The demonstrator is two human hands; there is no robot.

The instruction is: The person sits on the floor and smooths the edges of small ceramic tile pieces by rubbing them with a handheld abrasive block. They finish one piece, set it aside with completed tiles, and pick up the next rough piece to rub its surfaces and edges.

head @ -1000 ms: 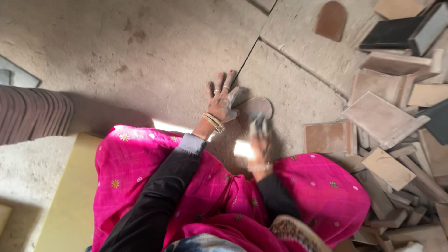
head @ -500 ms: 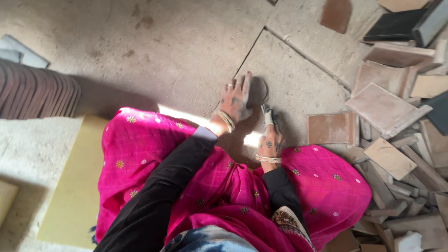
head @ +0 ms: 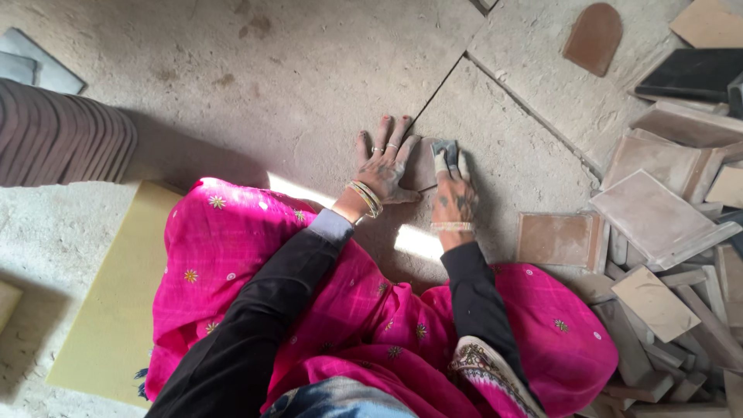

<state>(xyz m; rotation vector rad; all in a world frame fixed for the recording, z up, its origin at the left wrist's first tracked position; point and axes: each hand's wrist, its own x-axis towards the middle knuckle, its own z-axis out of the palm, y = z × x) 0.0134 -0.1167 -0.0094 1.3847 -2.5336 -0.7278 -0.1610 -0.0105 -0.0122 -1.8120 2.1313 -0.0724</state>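
Note:
My left hand [head: 385, 164] lies flat with fingers spread on the dusty stone floor, pressing down the edge of a small brown tile [head: 422, 166]. My right hand [head: 453, 190] is closed around a small grey rubbing pad [head: 446, 155] that rests on the same tile. Both hands are dusty and wear bangles. My pink garment [head: 255, 263] and black sleeves fill the lower middle of the view.
A heap of brown and grey tiles [head: 658, 232] lies at the right, with a single square tile [head: 559, 240] nearest my right hand. An arched tile [head: 593, 37] lies far right. A stack of dark discs [head: 62, 135] sits at left. A yellow mat [head: 116, 310] lies under me.
The view has shifted and my hands have slid a little over the tile. The right hand has moved forward so the pad now sits beside my left fingers.

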